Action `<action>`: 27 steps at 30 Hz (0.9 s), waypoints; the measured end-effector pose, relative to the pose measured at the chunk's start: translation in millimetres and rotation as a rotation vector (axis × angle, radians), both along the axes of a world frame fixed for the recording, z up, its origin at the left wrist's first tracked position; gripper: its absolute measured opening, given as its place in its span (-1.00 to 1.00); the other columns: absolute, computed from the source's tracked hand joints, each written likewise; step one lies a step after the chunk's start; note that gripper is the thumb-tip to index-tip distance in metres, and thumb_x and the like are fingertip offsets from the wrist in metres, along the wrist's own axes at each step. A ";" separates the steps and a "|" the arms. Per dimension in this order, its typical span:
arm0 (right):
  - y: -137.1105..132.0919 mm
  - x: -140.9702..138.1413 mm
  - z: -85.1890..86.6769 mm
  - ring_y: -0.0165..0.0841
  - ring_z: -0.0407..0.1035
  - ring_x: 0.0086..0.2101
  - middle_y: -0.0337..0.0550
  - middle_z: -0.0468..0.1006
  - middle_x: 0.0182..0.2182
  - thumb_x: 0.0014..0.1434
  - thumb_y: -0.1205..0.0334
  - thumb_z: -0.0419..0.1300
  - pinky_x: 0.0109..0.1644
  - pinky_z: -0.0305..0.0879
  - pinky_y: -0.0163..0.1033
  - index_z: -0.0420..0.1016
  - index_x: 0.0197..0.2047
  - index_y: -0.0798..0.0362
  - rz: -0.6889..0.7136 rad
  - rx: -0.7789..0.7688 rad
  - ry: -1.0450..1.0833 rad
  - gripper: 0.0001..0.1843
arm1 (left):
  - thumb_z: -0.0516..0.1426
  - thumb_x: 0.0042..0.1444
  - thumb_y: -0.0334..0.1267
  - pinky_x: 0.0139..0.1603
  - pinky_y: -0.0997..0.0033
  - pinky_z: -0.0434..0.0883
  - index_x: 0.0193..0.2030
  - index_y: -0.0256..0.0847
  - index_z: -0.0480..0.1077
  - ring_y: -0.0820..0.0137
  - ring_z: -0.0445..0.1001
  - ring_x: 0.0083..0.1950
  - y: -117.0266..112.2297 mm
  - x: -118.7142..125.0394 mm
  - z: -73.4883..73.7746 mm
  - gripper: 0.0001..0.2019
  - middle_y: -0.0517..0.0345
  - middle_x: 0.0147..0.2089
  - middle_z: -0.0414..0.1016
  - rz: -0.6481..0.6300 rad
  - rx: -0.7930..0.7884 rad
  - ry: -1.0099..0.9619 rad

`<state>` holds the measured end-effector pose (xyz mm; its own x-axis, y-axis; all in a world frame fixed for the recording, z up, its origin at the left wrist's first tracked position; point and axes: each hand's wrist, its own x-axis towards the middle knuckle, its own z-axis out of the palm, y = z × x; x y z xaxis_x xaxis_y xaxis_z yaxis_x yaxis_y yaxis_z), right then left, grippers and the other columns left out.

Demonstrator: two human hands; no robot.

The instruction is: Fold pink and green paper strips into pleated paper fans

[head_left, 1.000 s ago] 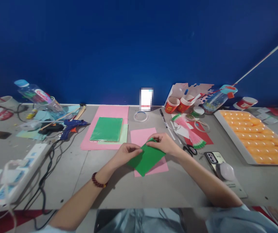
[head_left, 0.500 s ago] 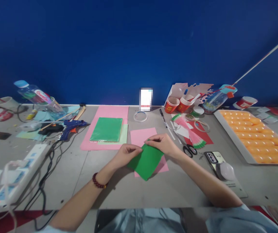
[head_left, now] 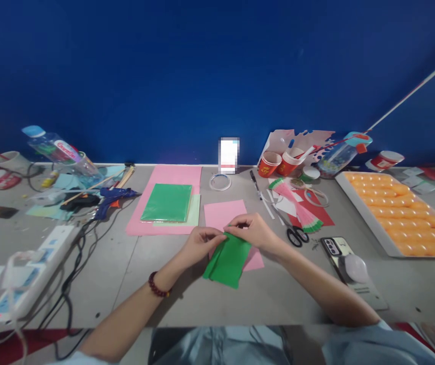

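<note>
A green paper sheet (head_left: 228,261) is held just above a pink sheet (head_left: 225,213) in the middle of the grey table (head_left: 126,274). My left hand (head_left: 202,242) pinches the paper's upper left edge, fingers closed on it. My right hand (head_left: 251,230) pinches the upper right edge close beside the left. The paper hangs folded, its left side bent under in a pleat. A dark bead bracelet (head_left: 157,287) sits on my left wrist.
A green paper stack (head_left: 168,202) lies on a large pink sheet. Scissors (head_left: 295,234), a phone (head_left: 333,248), a pen (head_left: 255,185), red paper cups (head_left: 278,163) and a pink-green paper fan (head_left: 297,208) lie right. An orange tray (head_left: 400,213) fills the far right. Glue gun (head_left: 111,195), cables and power strip (head_left: 31,268) sit left.
My two hands have come closer together at the top edge. The green paper has turned from a tilted flat sheet into a narrower folded shape hanging lower.
</note>
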<state>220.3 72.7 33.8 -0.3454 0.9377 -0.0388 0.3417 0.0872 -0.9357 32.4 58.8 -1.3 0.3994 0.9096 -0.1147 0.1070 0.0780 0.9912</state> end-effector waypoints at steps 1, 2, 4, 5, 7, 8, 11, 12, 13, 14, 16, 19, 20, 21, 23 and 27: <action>-0.7 -0.9 0.0 -0.43 0.29 -0.51 -0.15 0.53 -0.55 0.03 0.04 0.24 -0.44 0.18 -0.33 0.56 -0.51 0.12 0.002 0.008 -0.007 -0.70 | 0.20 -0.02 -0.02 -0.51 0.51 0.21 -0.45 -0.31 0.52 0.49 0.27 -0.55 -0.2 0.4 -0.3 -0.67 0.14 -0.57 0.43 0.007 0.020 0.018; -1.2 -1.4 -0.2 -0.42 0.30 -0.50 -0.15 0.54 -0.53 0.04 0.04 0.24 -0.43 0.19 -0.33 0.56 -0.50 0.11 0.004 0.011 -0.006 -0.71 | 0.19 -0.01 -0.02 -0.52 0.51 0.20 -0.48 -0.31 0.51 0.50 0.25 -0.56 -0.3 0.3 -0.3 -0.67 0.16 -0.61 0.39 0.013 0.037 0.034; -1.6 -1.6 -1.0 -0.40 0.34 -0.47 -0.13 0.56 -0.50 0.04 0.04 0.23 -0.41 0.21 -0.32 0.58 -0.46 0.10 0.015 -0.006 0.014 -0.71 | 0.17 0.01 -0.02 -0.52 0.51 0.18 -0.50 -0.31 0.49 0.50 0.24 -0.56 -0.6 -0.5 0.9 -0.66 0.18 -0.62 0.35 0.018 0.064 0.049; -1.5 -1.3 -1.3 -0.39 0.35 -0.46 -0.13 0.57 -0.48 0.04 0.03 0.23 -0.40 0.23 -0.32 0.59 -0.44 0.10 0.020 -0.022 0.031 -0.71 | 0.17 0.02 -0.02 -0.51 0.51 0.18 -0.51 -0.31 0.48 0.49 0.24 -0.55 -0.9 -1.2 2.0 -0.65 0.17 -0.61 0.35 0.016 0.074 0.050; -0.8 -0.4 -1.5 -0.37 0.39 -0.43 -0.11 0.60 -0.43 0.05 0.03 0.22 -0.38 0.25 -0.31 0.60 -0.39 0.10 0.023 -0.061 0.068 -0.71 | 0.16 0.03 -0.03 -0.48 0.51 0.19 -0.53 -0.31 0.46 0.48 0.26 -0.52 -1.4 -2.4 4.6 -0.65 0.16 -0.58 0.37 0.009 0.089 0.049; -0.4 0.0 -1.3 -0.36 0.40 -0.42 -0.10 0.60 -0.42 0.05 0.03 0.21 -0.37 0.26 -0.30 0.61 -0.38 0.10 0.020 -0.076 0.080 -0.70 | 0.16 0.03 -0.03 -0.48 0.51 0.20 -0.54 -0.31 0.46 0.48 0.26 -0.51 -1.7 -2.7 5.8 -0.65 0.15 -0.58 0.38 0.007 0.096 0.052; 0.6 0.6 0.1 -0.35 0.40 -0.43 -0.10 0.60 -0.44 0.05 0.04 0.20 -0.38 0.27 -0.30 0.61 -0.39 0.11 0.002 -0.081 0.076 -0.70 | 0.18 0.00 -0.01 -0.48 0.51 0.19 -0.56 -0.32 0.45 0.48 0.26 -0.51 -2.3 -2.1 7.5 -0.63 0.15 -0.58 0.38 0.009 0.100 0.051; 0.6 0.5 0.6 -0.36 0.39 -0.44 -0.11 0.59 -0.46 0.04 0.04 0.20 -0.40 0.26 -0.31 0.61 -0.41 0.12 -0.003 -0.076 0.069 -0.70 | 0.18 -0.01 0.00 -0.49 0.51 0.19 -0.56 -0.32 0.45 0.48 0.26 -0.51 -2.4 -1.5 7.2 -0.63 0.15 -0.58 0.38 0.008 0.091 0.044; 0.5 0.3 0.9 -0.37 0.38 -0.46 -0.12 0.58 -0.48 0.04 0.05 0.20 -0.41 0.25 -0.31 0.60 -0.43 0.12 -0.008 -0.071 0.065 -0.70 | 0.19 -0.02 0.01 -0.50 0.52 0.18 -0.55 -0.32 0.45 0.49 0.25 -0.52 -2.4 -0.8 6.5 -0.62 0.15 -0.59 0.38 0.005 0.076 0.035; 0.3 0.1 1.0 -0.37 0.37 -0.47 -0.13 0.57 -0.49 0.04 0.06 0.21 -0.42 0.24 -0.32 0.60 -0.44 0.12 -0.014 -0.069 0.062 -0.71 | 0.19 -0.02 0.02 -0.51 0.52 0.18 -0.54 -0.32 0.46 0.50 0.24 -0.54 -2.4 -0.2 5.4 -0.62 0.15 -0.59 0.37 0.000 0.057 0.024; -0.3 -0.5 0.4 -0.39 0.35 -0.49 -0.14 0.55 -0.52 0.03 0.06 0.21 -0.43 0.22 -0.33 0.58 -0.47 0.12 -0.021 -0.069 0.059 -0.71 | 0.19 -0.02 0.04 -0.53 0.53 0.17 -0.50 -0.33 0.47 0.52 0.22 -0.56 -2.3 1.0 2.9 -0.61 0.15 -0.59 0.37 -0.004 0.017 -0.003; -1.2 -1.1 -2.8 -0.41 0.31 -0.51 -0.15 0.52 -0.55 0.05 0.04 0.20 -0.45 0.19 -0.33 0.56 -0.49 0.13 -0.018 -0.071 0.059 -0.68 | 0.19 -0.03 0.05 -0.53 0.53 0.17 -0.46 -0.33 0.48 0.53 0.21 -0.57 -2.0 2.0 0.4 -0.61 0.16 -0.59 0.37 0.010 -0.017 -0.027; -1.2 -1.2 -4.1 -0.41 0.31 -0.51 -0.16 0.52 -0.55 0.06 0.02 0.20 -0.46 0.18 -0.33 0.56 -0.48 0.13 -0.014 -0.076 0.060 -0.67 | 0.19 -0.04 0.05 -0.53 0.53 0.16 -0.47 -0.33 0.48 0.53 0.21 -0.57 -1.9 2.0 0.3 -0.61 0.16 -0.60 0.36 0.018 -0.020 -0.029; -1.0 -1.2 -5.2 -0.41 0.30 -0.51 -0.16 0.51 -0.55 0.06 -0.01 0.19 -0.46 0.18 -0.34 0.56 -0.47 0.13 -0.009 -0.081 0.063 -0.65 | 0.19 -0.04 0.06 -0.53 0.52 0.16 -0.48 -0.33 0.47 0.53 0.20 -0.57 -1.8 1.9 0.5 -0.60 0.17 -0.60 0.35 0.025 -0.021 -0.030; 0.0 -0.9 -6.4 -0.42 0.29 -0.52 -0.18 0.49 -0.56 0.07 -0.07 0.16 -0.48 0.15 -0.34 0.57 -0.46 0.13 -0.001 -0.096 0.062 -0.59 | 0.19 -0.05 0.07 -0.54 0.52 0.14 -0.50 -0.33 0.46 0.53 0.19 -0.57 -1.5 1.3 1.7 -0.59 0.18 -0.61 0.33 0.033 -0.017 -0.029; 2.8 1.0 -3.9 -0.45 0.26 -0.55 -0.20 0.47 -0.59 0.12 -0.17 0.06 -0.50 0.12 -0.36 0.59 -0.39 0.16 0.027 -0.137 0.050 -0.45 | 0.19 -0.06 0.07 -0.55 0.52 0.10 -0.53 -0.33 0.43 0.54 0.16 -0.56 -1.3 -0.2 4.1 -0.59 0.22 -0.63 0.27 0.030 -0.013 -0.035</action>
